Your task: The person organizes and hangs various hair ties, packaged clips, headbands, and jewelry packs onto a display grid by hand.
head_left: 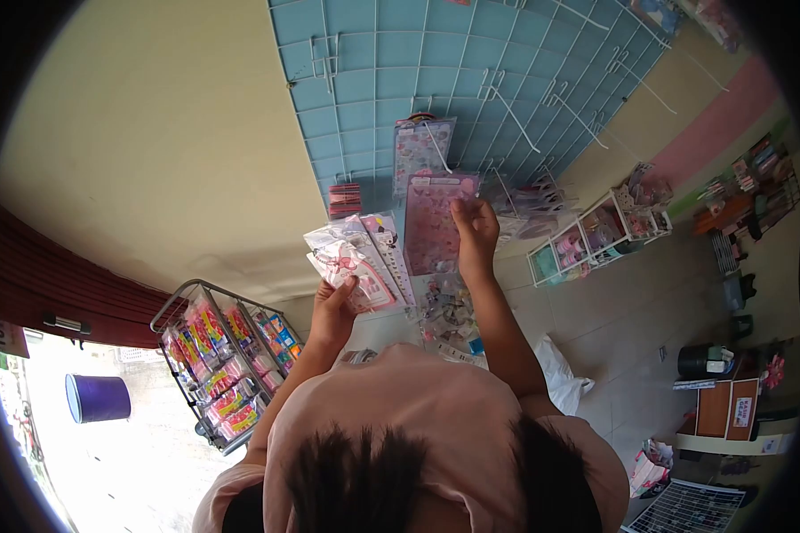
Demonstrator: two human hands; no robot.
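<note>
My left hand (333, 313) is closed on a fanned bunch of flat plastic-wrapped packs (351, 266), white and pink with cartoon prints. In my right hand (477, 233) is a pink sticker sheet (431, 226) in clear wrapping, pinched at its right edge and held upright. Just beyond it, a similar pale sticker sheet (418, 155) hangs on a hook of the white wire grid (378, 67). A small stack of red and black striped items (345, 201) hangs left of it, above the bunch.
Bare wire hooks (516, 120) stick out from the grid, with more packs (538, 200) hanging low on the right. A wire rack of colourful packets (222, 364) stands at left, a white basket shelf (600, 235) at right. A white plastic bag (562, 373) lies on the floor.
</note>
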